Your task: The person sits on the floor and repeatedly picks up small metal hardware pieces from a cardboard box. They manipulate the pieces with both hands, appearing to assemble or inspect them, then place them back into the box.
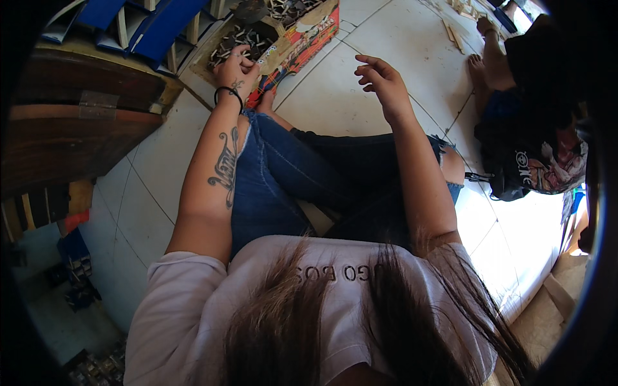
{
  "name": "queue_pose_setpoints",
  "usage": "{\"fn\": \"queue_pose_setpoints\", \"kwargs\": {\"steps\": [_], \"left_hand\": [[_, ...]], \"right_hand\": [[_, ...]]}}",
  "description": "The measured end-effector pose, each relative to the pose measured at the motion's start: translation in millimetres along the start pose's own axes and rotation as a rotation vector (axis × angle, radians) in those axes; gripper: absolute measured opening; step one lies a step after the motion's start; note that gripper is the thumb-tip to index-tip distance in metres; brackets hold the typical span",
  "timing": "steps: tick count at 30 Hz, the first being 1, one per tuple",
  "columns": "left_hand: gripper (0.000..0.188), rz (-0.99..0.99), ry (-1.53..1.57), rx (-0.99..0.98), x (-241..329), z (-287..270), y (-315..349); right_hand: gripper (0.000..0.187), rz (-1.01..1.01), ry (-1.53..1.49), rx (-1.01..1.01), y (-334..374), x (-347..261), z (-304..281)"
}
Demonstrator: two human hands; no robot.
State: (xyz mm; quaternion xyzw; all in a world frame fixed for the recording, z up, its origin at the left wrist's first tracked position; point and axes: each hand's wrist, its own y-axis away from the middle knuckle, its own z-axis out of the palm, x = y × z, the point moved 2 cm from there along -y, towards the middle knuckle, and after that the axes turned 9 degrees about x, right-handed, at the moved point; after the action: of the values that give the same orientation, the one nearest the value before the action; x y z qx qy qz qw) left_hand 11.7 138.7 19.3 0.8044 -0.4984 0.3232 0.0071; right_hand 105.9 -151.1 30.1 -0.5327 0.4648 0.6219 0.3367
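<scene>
My left hand (pixel 237 67) reaches into a cardboard box (pixel 302 45) with a colourful printed side. Its fingers are bent and closed at a heap of small dark and pale strip-like pieces (pixel 248 42). Whatever they pinch is too small and too hidden to name. Over the floor, right of the box, my right hand (pixel 384 85) hangs in the air with fingers loosely bent and apart, nothing in them. A second part of the box holds more such pieces (pixel 290 9).
Blue panels with pale wooden slats (pixel 151 35) stand at the far left, above a dark wooden cabinet (pixel 77 122). At the right another person (pixel 508 71) sits on the tiled floor (pixel 322 96). Thin wooden sticks (pixel 452 35) lie near that person's hand.
</scene>
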Motion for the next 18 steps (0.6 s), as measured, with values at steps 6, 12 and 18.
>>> {"fn": "queue_pose_setpoints", "kwargs": {"steps": [6, 12, 18], "left_hand": [[0.053, 0.032, -0.258, 0.027, 9.5, 0.6, 2.9], [0.046, 0.036, -0.345, 0.065, 10.3, 2.9, 2.7], [0.048, 0.029, -0.250, 0.058, 9.0, 5.2, 1.2]], "right_hand": [[0.031, 0.000, 0.015, 0.002, 0.0, 0.8, 1.4], [0.031, -0.005, 0.037, -0.002, 2.0, 1.4, 5.2], [0.031, -0.002, 0.065, -0.008, 2.7, 3.1, 5.9]]}}
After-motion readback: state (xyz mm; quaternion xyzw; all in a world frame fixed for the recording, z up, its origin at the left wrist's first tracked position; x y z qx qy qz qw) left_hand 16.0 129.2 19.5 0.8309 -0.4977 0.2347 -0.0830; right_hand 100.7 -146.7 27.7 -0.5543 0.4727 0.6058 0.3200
